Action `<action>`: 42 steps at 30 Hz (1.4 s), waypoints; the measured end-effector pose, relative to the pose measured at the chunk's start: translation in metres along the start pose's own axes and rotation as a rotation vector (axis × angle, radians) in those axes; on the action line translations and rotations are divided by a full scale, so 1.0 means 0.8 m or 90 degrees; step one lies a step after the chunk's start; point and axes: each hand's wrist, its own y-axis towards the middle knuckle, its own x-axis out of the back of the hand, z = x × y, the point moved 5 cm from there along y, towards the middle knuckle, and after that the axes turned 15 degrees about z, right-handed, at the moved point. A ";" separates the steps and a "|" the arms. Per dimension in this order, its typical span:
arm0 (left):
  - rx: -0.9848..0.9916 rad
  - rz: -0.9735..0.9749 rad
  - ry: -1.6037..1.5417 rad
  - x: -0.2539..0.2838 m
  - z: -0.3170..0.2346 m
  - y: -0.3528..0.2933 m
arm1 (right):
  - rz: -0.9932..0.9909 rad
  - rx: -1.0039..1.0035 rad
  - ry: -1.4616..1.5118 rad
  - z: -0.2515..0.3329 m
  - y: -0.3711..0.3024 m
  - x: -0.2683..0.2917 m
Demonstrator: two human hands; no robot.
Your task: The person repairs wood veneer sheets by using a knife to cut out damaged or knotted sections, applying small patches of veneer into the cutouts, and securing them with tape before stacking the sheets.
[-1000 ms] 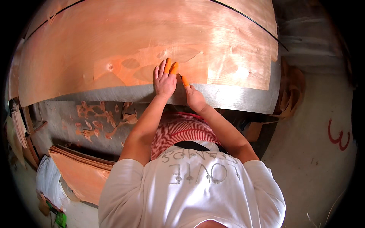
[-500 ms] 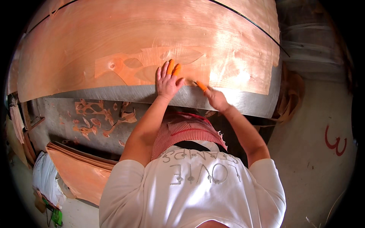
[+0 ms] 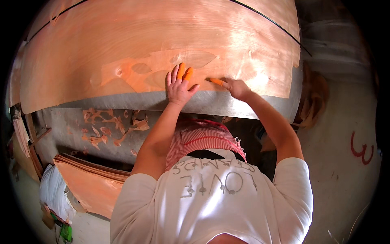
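Observation:
A large sheet of thin orange-brown wood veneer (image 3: pixel 134 36) covers a metal-topped table (image 3: pixel 239 106). On its near part lies a smaller irregular veneer piece (image 3: pixel 122 77) with leaf-shaped openings. My left hand (image 3: pixel 180 88) rests flat on the veneer, fingers spread, orange finger covers on two of them. To its right, my right hand (image 3: pixel 233 87) is closed, its index finger in an orange cover stretched along the sheet. A small dark tip shows just past that finger; the rest of this tool is hidden by the hand.
A thin black cord (image 3: pixel 272 22) crosses the sheet's far part. Below the table edge, torn veneer scraps (image 3: pixel 99 118) lie on a grey surface. A stack of veneer sheets (image 3: pixel 91 183) stands lower left, beside a white bag (image 3: pixel 55 189). More scraps (image 3: pixel 315 97) hang at the right.
My right hand has moved slightly up and away from me, from the sheet's near edge onto the veneer. My left hand stays in nearly the same place.

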 end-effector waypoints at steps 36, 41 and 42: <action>0.120 -0.023 0.265 0.109 0.202 -0.038 | -0.322 -0.132 0.015 0.060 -0.002 -0.137; 0.339 -0.035 0.261 0.123 0.283 -0.139 | -0.414 -0.116 0.175 0.065 -0.007 -0.139; 0.381 -0.052 0.252 0.123 0.302 -0.168 | -0.428 -0.096 0.223 0.065 -0.006 -0.136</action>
